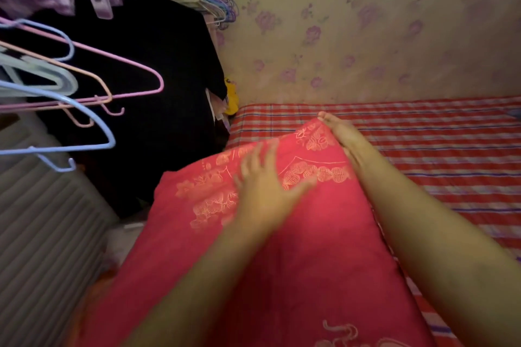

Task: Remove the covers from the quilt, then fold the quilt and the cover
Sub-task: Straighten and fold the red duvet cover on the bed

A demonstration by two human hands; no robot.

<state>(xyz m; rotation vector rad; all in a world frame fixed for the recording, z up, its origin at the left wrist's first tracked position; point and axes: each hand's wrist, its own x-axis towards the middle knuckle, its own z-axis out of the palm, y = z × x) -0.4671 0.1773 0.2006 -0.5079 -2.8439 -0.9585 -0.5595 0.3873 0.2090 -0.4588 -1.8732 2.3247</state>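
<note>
Pinching the far corner of a red cover (296,248) with gold flower prints, a person's right hand (342,138) lifts that corner into a peak above a bed (437,149) spread with a red checked sheet. The fingers (326,117) are closed tight on the cloth. The left hand (262,189), blurred in motion, lies flat on the cover's upper face with fingers spread and straight, gripping nothing. The cover stretches from the raised corner back toward the person and takes up the near left part of the bed, its left edge overhanging the side.

The work looks to be at an early or middle stage. The red cloth appears full and padded, which suggests the quilt is inside it, though no opening and no separate quilt can be seen, so this cannot be told for sure. No folded pile is in view. By that reading, the stripping may remain to be done, and both foldings certainly do.

Pastel hangers (84,93) hang at the left against a dark garment (141,65). Flowered wallpaper (366,22) backs the bed.
</note>
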